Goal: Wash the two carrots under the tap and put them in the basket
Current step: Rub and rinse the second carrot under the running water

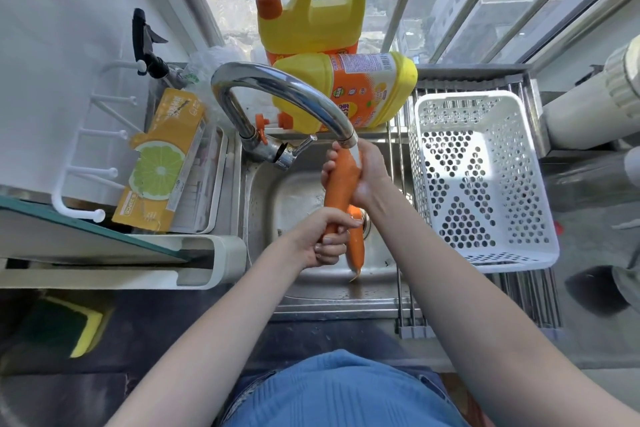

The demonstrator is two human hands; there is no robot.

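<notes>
I see the steel sink (304,295) with the white perforated basket (485,253) just to its right on a rack. Over the sink, under the tap (277,94), my right hand (367,173) and left hand (325,239) each grip one carrot (341,184). The second carrot (356,246) lies in the sink below.

Tap (287,94) at sink's (301,198) 11 o'clock. Basket (481,177) at 3 o'clock, on rack (412,319). One carrot (341,180) under spout; second (356,243) in basin.
</notes>
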